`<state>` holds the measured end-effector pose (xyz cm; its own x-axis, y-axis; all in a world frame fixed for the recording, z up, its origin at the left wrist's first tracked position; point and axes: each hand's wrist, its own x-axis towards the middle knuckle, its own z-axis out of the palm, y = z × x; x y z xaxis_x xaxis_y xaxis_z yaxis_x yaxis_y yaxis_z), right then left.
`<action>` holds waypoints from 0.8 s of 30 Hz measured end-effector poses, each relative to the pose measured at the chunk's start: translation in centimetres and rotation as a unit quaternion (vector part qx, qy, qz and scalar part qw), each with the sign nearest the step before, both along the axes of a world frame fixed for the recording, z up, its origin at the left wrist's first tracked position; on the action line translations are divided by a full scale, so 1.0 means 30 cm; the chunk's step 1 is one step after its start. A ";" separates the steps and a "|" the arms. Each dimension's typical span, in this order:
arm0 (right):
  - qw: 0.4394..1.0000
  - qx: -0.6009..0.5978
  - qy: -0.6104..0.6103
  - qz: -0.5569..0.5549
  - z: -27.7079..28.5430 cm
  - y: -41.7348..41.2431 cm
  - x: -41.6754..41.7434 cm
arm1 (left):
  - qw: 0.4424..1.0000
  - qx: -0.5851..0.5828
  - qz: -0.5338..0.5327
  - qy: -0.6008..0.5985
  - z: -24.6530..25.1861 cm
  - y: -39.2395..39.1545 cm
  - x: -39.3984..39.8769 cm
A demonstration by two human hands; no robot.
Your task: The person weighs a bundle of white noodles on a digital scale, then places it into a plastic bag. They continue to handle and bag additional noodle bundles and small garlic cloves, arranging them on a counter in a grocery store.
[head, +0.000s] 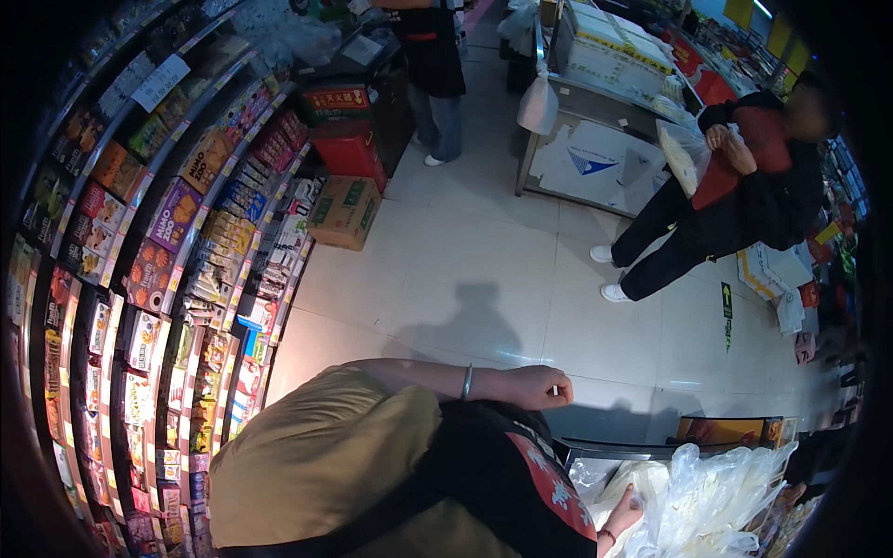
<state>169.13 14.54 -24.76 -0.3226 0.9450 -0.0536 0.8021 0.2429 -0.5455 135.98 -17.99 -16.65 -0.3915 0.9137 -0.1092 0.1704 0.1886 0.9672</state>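
My left hand [536, 388], with a silver bangle at the wrist, is held in front of my black apron [481, 481]. Its fingers are curled in, and I see nothing in them. At the lower right, my right hand [623, 513], wearing a dark red bracelet, is against a clear plastic bag [645, 481] of pale contents. The thumb points up along the plastic; the other fingers are partly hidden. More clear plastic bags [725, 495] are heaped beside this hand, over a dark-rimmed display case [614, 450].
Shelves of boxed snacks [174, 213] line the left. A cardboard carton [344, 211] and a red box [349, 150] stand on the tiled floor [446, 237]. A person [753, 160] at right holds a bag [680, 157]; another person [429, 63] stands behind. Foam boxes [614, 52] top a counter [586, 164].
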 end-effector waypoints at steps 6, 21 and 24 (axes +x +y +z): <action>0.983 -0.091 0.162 -0.012 -0.044 -0.075 -0.019 | 1.000 -0.020 -0.019 0.003 0.003 -0.007 0.055; 0.960 -0.155 0.166 0.166 0.001 -0.413 -0.050 | 0.988 -0.061 -0.139 -0.043 0.000 0.178 0.098; 0.942 -0.288 0.104 0.133 0.129 -0.417 -0.066 | 0.980 -0.060 -0.181 -0.063 -0.001 0.243 0.108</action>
